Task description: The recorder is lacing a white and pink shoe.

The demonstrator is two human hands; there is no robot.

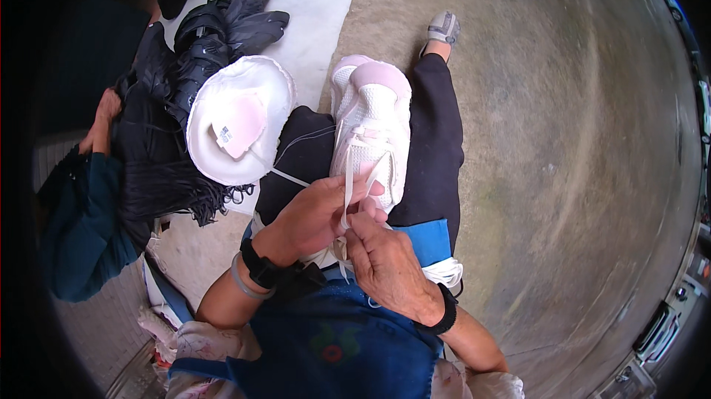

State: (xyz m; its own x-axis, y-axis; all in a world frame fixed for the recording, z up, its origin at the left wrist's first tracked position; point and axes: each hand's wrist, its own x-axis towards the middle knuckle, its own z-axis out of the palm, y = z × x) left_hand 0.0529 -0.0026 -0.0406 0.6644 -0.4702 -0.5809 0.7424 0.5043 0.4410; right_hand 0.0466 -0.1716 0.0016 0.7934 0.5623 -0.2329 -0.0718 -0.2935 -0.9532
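A white mesh sneaker (366, 151) with pale pink parts lies across my lap, toe pointing away from me. Close behind it shows part of a second pale pink and white shoe (343, 77). A white shoelace (348, 188) runs from the eyelets down to my hands. My left hand (315, 214) is half curled at the heel end, with the lace between its fingers. Tight beside it, my right hand (381, 254) pinches the lace, its fingertips partly hidden. Other lace ends hang under both hands.
A white bowl-shaped thing (207, 114) holding a pink labelled piece sits left of my knee. Black shoes (200, 47) pile along a white surface (315, 21), with black laces (170, 188) heaped nearer. Another person's hand (107, 106) touches that pile. White laces (444, 271) lie by my right hip.
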